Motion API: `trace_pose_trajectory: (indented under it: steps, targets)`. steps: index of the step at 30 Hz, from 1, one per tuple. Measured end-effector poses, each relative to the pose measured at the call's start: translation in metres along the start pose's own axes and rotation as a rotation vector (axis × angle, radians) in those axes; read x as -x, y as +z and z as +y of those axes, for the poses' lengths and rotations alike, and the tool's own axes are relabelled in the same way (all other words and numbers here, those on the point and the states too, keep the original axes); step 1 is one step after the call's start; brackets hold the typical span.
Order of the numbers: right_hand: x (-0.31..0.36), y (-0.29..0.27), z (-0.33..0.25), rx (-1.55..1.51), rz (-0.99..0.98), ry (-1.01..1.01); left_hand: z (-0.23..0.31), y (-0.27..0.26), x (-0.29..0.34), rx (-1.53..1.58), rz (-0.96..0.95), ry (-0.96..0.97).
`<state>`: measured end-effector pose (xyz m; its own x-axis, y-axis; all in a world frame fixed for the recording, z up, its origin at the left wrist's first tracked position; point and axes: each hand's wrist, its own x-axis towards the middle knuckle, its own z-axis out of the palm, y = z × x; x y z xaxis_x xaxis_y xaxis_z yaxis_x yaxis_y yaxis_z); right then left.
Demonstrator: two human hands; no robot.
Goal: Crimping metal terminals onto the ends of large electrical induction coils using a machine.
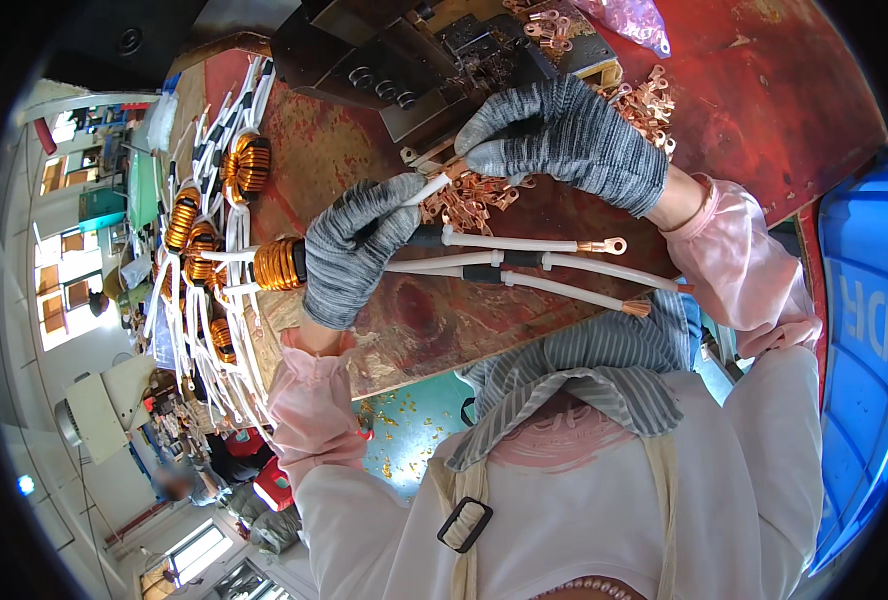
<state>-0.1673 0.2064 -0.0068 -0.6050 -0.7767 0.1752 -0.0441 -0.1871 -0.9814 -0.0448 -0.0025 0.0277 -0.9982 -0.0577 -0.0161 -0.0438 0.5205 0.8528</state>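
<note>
My left hand (352, 245), in a grey knitted glove, is closed around a white cable (427, 191). In my right hand (579, 145), gloved alike, the fingertips pinch a copper cable lug (454, 169) at that cable's end; the fingers partly hide it. Beside my left wrist lies a copper-wound ring coil (279, 264), with white leads running past the hand. One lead carries a crimped copper lug (604, 246); a nearer one ends in bare copper strands (636, 308). Loose copper lugs (476, 205) are heaped just below my right fingers.
A dark metal press (394, 85) stands right beyond my hands. More lugs (652, 105) and a clear plastic bag (629, 22) lie at the far right. Several coils with white leads (199, 245) crowd the left edge of the red worn table (754, 90). At the right is a blue bin (869, 370).
</note>
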Motion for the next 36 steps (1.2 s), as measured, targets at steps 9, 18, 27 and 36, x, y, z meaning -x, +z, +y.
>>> trace_pose_trajectory:
  steps: [9, 18, 27, 36]
  targets:
    - [-0.009, -0.024, -0.006, -0.133, 0.008, 0.059, 0.022, -0.002, -0.025, -0.384, 0.029, 0.265]
    - [-0.025, -0.031, 0.004, -0.151, 0.133, -0.031, 0.015, -0.003, -0.044, -0.238, 0.062, 0.248]
    - [-0.038, -0.037, -0.002, -0.176, 0.189, 0.029, 0.018, -0.001, -0.051, 0.021, 0.225, -0.233]
    - [-0.046, -0.033, 0.001, -0.248, 0.250, 0.082, 0.015, -0.004, -0.051, -0.040, 0.253, -0.224]
